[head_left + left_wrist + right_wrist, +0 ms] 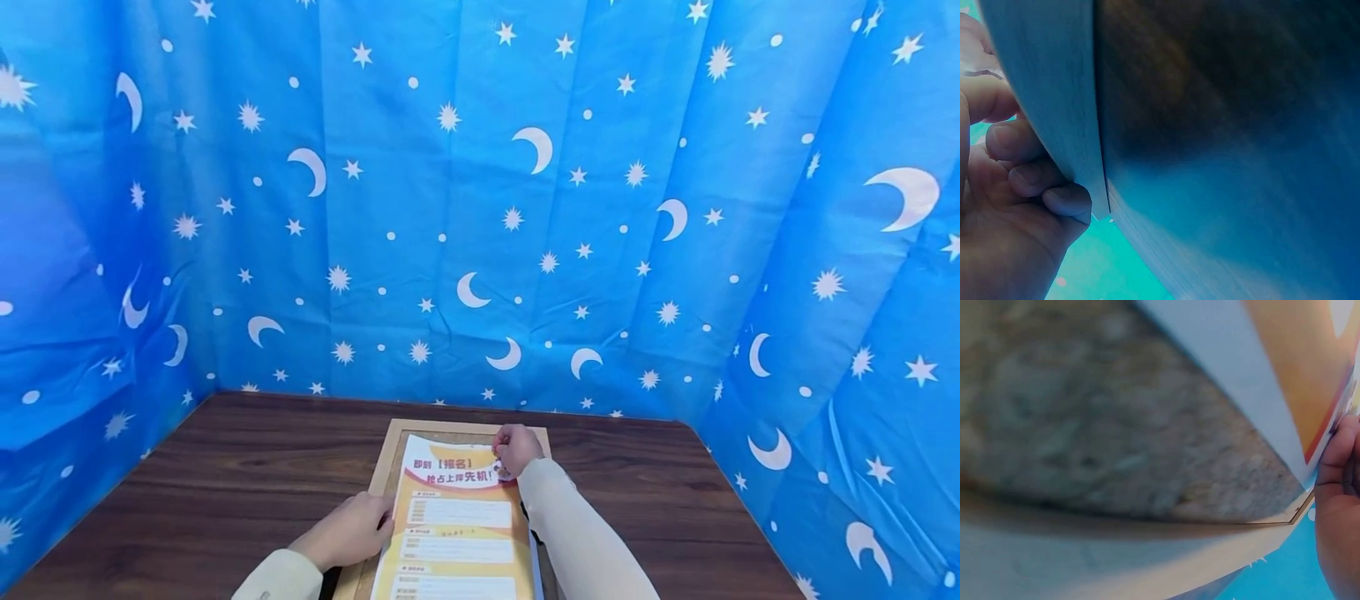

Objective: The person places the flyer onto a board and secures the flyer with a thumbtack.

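A yellow and white poster (459, 533) with red Chinese print lies over a wood-framed cork board (384, 468) on the table. At its top right corner my right hand (519, 452) pinches a small thing against the sheet; I cannot tell what it is. In the right wrist view, the right hand (1340, 469) shows at the far right, beside the poster's corner (1291, 425) and bare cork (1116, 431). My left hand (352, 529) holds the poster's left edge, over the board's frame. In the left wrist view, the left hand (1016, 181) has curled fingers close against the frame bar (1054, 81).
Dark wooden tabletop (255, 467) extends on both sides of the board. A blue curtain (420, 208) with white moons and stars stands behind the table and along both sides. The board's far frame edge (450, 427) lies near the table's back edge.
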Tool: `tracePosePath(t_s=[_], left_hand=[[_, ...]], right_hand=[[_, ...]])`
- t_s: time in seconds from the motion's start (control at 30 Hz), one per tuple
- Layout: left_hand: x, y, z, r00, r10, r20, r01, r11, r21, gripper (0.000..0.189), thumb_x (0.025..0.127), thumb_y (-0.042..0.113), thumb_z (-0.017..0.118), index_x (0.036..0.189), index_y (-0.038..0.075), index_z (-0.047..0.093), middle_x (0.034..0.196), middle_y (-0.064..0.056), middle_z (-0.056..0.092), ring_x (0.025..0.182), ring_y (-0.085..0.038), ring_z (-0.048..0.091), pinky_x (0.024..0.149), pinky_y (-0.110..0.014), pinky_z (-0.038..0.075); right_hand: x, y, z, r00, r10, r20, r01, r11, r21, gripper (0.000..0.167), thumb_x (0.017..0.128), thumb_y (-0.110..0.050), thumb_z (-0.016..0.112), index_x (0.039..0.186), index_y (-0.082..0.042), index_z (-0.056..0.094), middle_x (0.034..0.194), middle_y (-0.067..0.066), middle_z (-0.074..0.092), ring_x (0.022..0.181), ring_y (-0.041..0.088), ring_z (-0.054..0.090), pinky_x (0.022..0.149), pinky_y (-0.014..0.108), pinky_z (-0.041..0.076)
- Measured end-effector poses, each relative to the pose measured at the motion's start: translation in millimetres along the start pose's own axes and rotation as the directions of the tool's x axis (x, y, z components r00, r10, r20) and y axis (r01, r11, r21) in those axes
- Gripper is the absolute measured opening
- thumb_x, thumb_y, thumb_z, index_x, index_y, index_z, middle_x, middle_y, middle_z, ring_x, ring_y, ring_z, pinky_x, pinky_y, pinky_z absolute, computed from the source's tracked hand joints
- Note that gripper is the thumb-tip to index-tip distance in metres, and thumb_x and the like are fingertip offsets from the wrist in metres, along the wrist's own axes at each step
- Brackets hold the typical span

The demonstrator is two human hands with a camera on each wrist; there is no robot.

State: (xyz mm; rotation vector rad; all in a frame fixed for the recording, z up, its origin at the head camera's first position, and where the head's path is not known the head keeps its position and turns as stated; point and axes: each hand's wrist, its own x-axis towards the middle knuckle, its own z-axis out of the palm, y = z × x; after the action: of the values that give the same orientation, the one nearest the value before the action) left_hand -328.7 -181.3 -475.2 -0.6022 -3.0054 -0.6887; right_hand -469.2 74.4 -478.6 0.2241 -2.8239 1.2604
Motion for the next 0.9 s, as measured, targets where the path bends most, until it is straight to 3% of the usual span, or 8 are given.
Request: tracePosePath(t_s=[0.23, 0.47, 0.67, 0.9], left_hand=[[0.3, 0.1, 2.1, 0.999, 0.034, 0.002, -0.034, 0.999, -0.005, 0.011, 0.091, 0.012, 0.055, 0.09, 0.008, 0.065, 0.058, 0.008, 0.045, 0.05, -0.007, 0.042, 0.048, -0.027, 0.036], [-1.3, 0.2, 5.6, 0.999, 0.038, -0.024, -0.037, 0.999, 0.008, 0.01, 0.09, 0.012, 0.056, 0.089, 0.008, 0.065, 0.061, 0.009, 0.047, 0.053, -0.007, 0.044, 0.051, -0.028, 0.037], [-1.9, 0.3, 4.6, 1.0, 0.007, -0.014, -0.007, 1.0, 0.011, 0.009, 0.09, 0.012, 0.056, 0.09, 0.007, 0.064, 0.059, 0.007, 0.046, 0.051, -0.007, 0.043, 0.047, -0.027, 0.036], [-1.9, -1.2, 1.9, 1.0, -0.007, -0.022, 0.007, 1.0, 0.003, 0.009, 0.09, 0.013, 0.056, 0.082, 0.01, 0.059, 0.057, 0.006, 0.044, 0.047, -0.007, 0.041, 0.043, -0.026, 0.033]], right_hand=[[1.0, -0.3, -1.4, 0.995, 0.1, 0.02, -0.1, 0.995, 0.022, 0.006, 0.088, -0.005, 0.065, 0.083, -0.008, 0.065, 0.076, 0.004, 0.057, 0.071, 0.021, 0.053, 0.057, 0.029, 0.05], [4.4, 2.3, -1.2, 0.997, 0.07, 0.02, -0.069, 0.997, -0.017, 0.012, 0.088, -0.008, 0.066, 0.076, -0.01, 0.067, 0.073, 0.004, 0.057, 0.066, 0.021, 0.053, 0.053, 0.029, 0.047], [8.4, -0.5, -1.4, 0.997, 0.061, 0.036, -0.061, 0.998, -0.018, 0.011, 0.086, -0.007, 0.067, 0.076, -0.01, 0.068, 0.075, 0.004, 0.058, 0.067, 0.021, 0.053, 0.059, 0.032, 0.047], [10.5, -7.9, -3.8, 0.991, 0.114, 0.064, -0.114, 0.993, 0.01, 0.008, 0.086, -0.007, 0.069, 0.078, -0.008, 0.067, 0.075, 0.004, 0.06, 0.068, 0.021, 0.055, 0.063, 0.034, 0.049]])
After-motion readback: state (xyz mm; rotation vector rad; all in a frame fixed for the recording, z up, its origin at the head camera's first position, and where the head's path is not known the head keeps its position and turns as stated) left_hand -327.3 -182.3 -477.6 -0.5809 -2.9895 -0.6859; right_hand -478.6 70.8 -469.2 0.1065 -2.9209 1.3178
